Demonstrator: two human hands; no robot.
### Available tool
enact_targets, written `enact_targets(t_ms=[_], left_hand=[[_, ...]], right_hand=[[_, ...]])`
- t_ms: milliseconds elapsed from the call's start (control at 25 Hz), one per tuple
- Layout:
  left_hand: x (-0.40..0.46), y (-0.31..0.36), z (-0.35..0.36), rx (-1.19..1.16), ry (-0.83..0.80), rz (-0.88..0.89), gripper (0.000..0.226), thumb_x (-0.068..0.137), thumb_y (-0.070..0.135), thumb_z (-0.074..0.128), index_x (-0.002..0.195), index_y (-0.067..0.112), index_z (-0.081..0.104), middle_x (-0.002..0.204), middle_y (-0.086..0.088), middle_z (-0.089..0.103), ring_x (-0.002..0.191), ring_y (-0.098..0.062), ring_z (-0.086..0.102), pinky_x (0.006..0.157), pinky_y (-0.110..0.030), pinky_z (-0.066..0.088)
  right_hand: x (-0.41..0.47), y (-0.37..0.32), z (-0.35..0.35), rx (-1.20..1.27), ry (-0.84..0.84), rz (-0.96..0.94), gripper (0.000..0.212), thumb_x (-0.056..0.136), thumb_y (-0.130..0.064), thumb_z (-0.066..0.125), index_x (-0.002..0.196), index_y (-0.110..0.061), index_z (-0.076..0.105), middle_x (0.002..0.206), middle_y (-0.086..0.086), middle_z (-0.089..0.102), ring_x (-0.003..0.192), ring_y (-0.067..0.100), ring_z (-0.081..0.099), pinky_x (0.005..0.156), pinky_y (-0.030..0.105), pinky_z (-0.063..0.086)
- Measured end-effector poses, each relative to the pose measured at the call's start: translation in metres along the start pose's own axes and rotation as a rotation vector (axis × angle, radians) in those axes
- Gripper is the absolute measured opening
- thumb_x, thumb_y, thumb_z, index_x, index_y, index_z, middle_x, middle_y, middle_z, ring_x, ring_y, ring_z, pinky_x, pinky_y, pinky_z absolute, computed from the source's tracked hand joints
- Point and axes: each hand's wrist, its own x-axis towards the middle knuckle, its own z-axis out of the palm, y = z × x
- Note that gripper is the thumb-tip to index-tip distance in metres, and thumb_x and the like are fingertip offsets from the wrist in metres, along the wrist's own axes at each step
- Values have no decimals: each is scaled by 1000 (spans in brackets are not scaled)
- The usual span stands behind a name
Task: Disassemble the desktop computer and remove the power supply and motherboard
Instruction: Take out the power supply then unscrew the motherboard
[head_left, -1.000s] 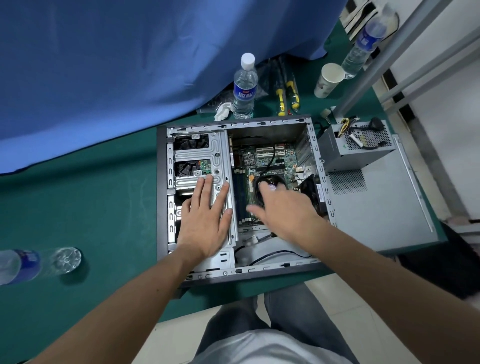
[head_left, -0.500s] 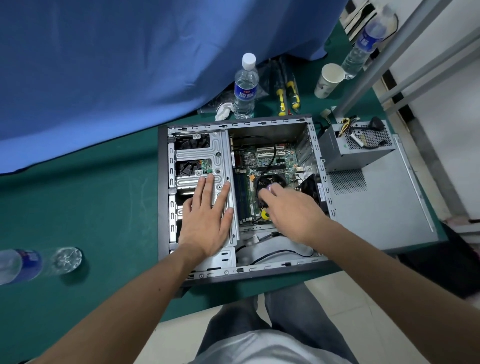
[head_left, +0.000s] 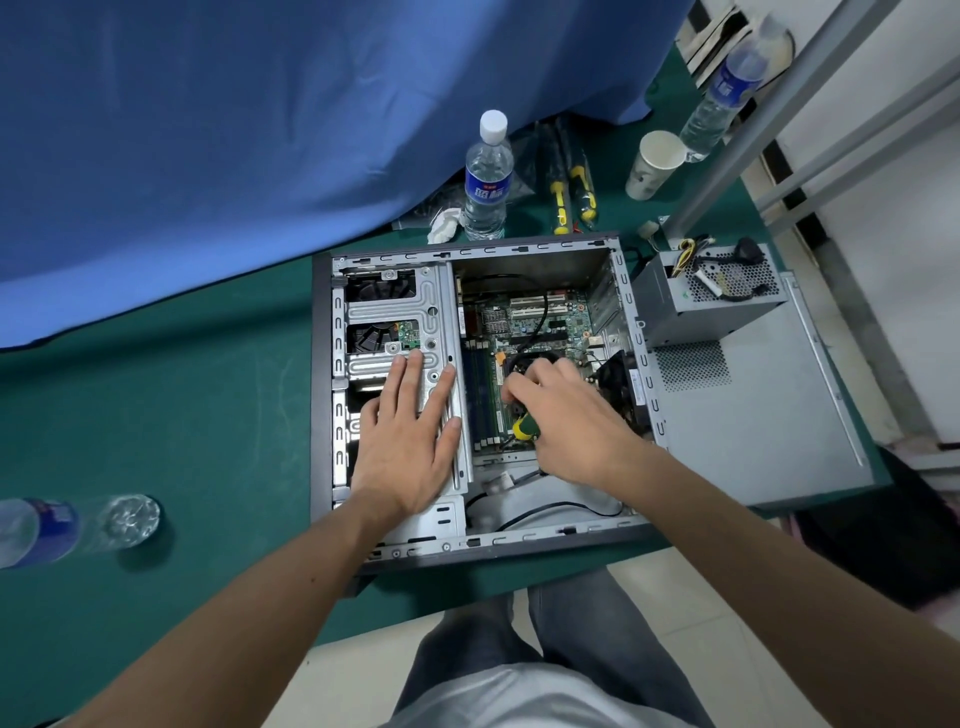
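The open computer case lies on its side on the green table. Its green motherboard sits inside at the right, partly hidden by my right hand. My left hand rests flat with straight fingers on the silver drive cage. My right hand grips a screwdriver with a green and yellow handle, over the black CPU fan area. The grey power supply stands outside the case, on the detached side panel to the right.
A water bottle, two yellow-handled screwdrivers and a paper cup stand behind the case. A second bottle is at the far right, another lies at the left. Blue cloth covers the back.
My right hand has pulled back slightly toward me over the fan, and the screwdriver's green and yellow handle now shows below its fingers. My left hand has stayed on the drive cage.
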Motion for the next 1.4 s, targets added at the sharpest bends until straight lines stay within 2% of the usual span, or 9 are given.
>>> enact_targets(t_ms=[160, 240, 360, 520, 680, 880, 1040, 1200, 1400], left_hand=[[0, 0, 0, 6, -3, 0, 59, 103, 55, 9, 157, 34, -1, 164, -1, -14, 149, -17, -19, 114, -49, 20], [0, 0, 0, 6, -5, -2, 59, 103, 55, 10, 157, 34, -1, 164, -1, -14, 149, -16, -19, 114, -49, 20], [0, 0, 0, 1, -4, -3, 59, 103, 55, 10, 157, 34, 0, 164, -1, -14, 149, -16, -20, 114, -49, 20], [0, 0, 0, 3, -4, 0, 59, 103, 55, 10, 157, 34, 0, 164, -1, -14, 149, -16, -20, 114, -49, 19], [0, 0, 0, 0, -4, -2, 59, 102, 55, 11, 157, 34, 1, 164, -1, -13, 149, -16, -18, 113, -49, 21], [0, 1, 0, 1, -3, 0, 59, 102, 54, 11, 157, 34, 1, 164, -2, -12, 150, -17, -18, 113, -49, 22], [0, 1, 0, -1, -3, 0, 59, 102, 54, 12, 157, 34, 2, 164, -2, -13, 149, -16, -18, 113, -48, 22], [0, 1, -1, -12, 2, 2, 59, 102, 54, 10, 157, 33, 3, 164, -2, -12, 150, -16, -18, 113, -49, 21], [0, 0, -1, -12, 5, 0, 59, 102, 55, 10, 157, 34, 3, 164, -2, -11, 150, -16, -17, 113, -50, 22]], right_hand=[[-1, -1, 2, -69, 35, 206, 36, 100, -46, 45, 122, -18, 41, 114, 7, 49, 89, 27, 57, 71, 41, 54], [0, 1, 2, -83, 72, 117, 24, 101, -28, 45, 122, -17, 41, 112, 8, 51, 83, 26, 55, 69, 39, 52], [0, 2, 0, -86, 40, -52, 53, 84, -7, 61, 129, -24, 39, 114, 2, 45, 100, 21, 41, 75, 33, 41], [1, -8, 1, -113, 59, 75, 35, 98, -39, 50, 124, -18, 38, 111, 8, 49, 86, 28, 55, 62, 37, 44], [2, -5, 0, -75, 57, -41, 46, 85, -11, 61, 124, -24, 42, 113, 3, 43, 99, 22, 42, 77, 36, 44], [2, -9, -2, -5, 59, 119, 33, 98, -41, 50, 122, -20, 40, 111, 4, 43, 84, 23, 50, 68, 37, 47], [2, -5, -4, 16, 5, 17, 46, 84, -12, 64, 121, -27, 41, 113, 1, 41, 99, 20, 39, 78, 37, 44], [3, -9, -2, -34, 49, 129, 35, 96, -40, 54, 119, -19, 39, 107, 4, 41, 81, 23, 50, 63, 36, 44], [3, -4, -2, -75, 13, 7, 49, 79, -10, 68, 118, -23, 40, 111, 2, 40, 99, 21, 39, 72, 33, 36]])
